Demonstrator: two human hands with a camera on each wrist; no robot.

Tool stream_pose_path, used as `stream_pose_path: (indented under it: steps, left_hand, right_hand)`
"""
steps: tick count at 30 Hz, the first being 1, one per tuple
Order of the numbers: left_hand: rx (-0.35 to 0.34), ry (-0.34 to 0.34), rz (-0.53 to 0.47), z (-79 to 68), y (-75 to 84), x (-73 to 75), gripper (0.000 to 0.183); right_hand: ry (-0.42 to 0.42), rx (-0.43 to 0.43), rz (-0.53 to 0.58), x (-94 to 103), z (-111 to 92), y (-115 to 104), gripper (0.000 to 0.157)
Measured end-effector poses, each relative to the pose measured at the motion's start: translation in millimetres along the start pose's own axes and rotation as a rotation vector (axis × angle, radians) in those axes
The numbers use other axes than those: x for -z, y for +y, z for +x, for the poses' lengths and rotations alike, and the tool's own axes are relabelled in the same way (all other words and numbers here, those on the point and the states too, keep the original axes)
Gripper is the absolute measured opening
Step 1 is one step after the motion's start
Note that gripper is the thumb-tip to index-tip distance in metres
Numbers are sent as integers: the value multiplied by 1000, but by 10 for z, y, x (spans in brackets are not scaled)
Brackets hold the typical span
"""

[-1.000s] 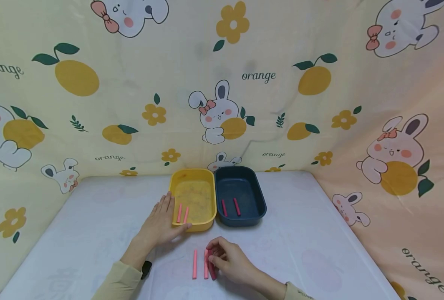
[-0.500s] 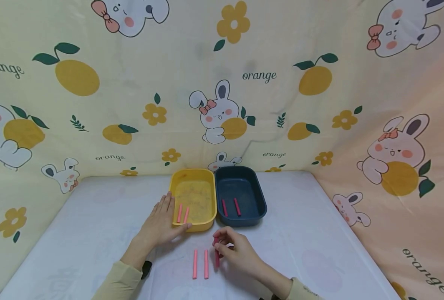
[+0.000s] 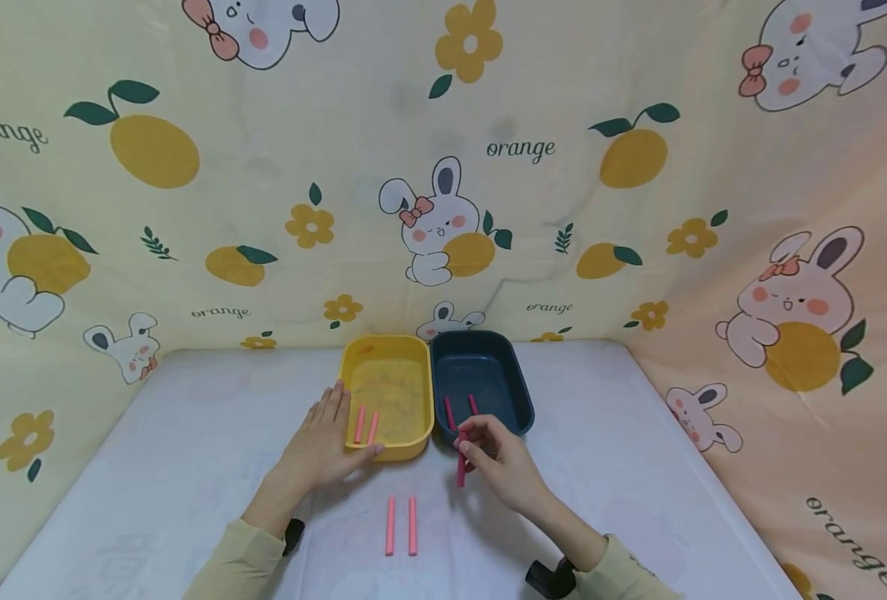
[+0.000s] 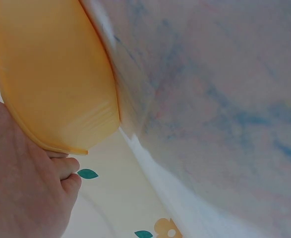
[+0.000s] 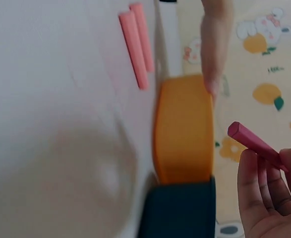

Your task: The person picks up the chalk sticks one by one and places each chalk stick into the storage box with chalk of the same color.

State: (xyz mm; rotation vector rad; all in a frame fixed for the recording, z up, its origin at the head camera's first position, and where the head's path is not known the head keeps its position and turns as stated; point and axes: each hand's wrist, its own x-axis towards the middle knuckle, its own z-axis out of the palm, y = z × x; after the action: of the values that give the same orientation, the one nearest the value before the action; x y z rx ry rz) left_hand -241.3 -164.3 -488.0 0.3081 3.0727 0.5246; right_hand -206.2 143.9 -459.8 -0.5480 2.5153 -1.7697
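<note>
My right hand (image 3: 505, 462) pinches a dark pink stick (image 3: 461, 471) between thumb and fingers, just over the near edge of the dark blue tray (image 3: 522, 392). In the right wrist view the stick (image 5: 254, 144) shows a flat, faceted end. My left hand (image 3: 325, 442) rests along the left side and near corner of the yellow tray (image 3: 391, 454), fingers straight. The left wrist view has that hand (image 4: 31, 173) against the tray's outer wall (image 4: 56, 74). Two light pink sticks lie inside the yellow tray, and two dark pink sticks (image 3: 449, 413) in the blue one.
Two light pink sticks (image 3: 390, 527) lie side by side on the white tabletop (image 3: 211, 450), in front of the yellow tray. Both trays stand side by side near the back. Behind them hangs a printed cloth (image 3: 263, 167) with rabbits and oranges.
My right hand has lifted the dark pink stick from beside the two light pink sticks and carried it up and right to the blue tray. The left hand has stayed in place.
</note>
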Motion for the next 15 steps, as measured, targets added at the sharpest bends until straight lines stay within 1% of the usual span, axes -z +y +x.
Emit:
stream_pose_path:
  steps: [6,15]
  left_hand:
    - [-4,4,-2,-4,-4,10,118]
    - [-15,3,1,-17,-4,9,116]
  right_hand:
    - [56,16,1,170,89,-17,19]
    - [130,3,-22,367,248,84,20]
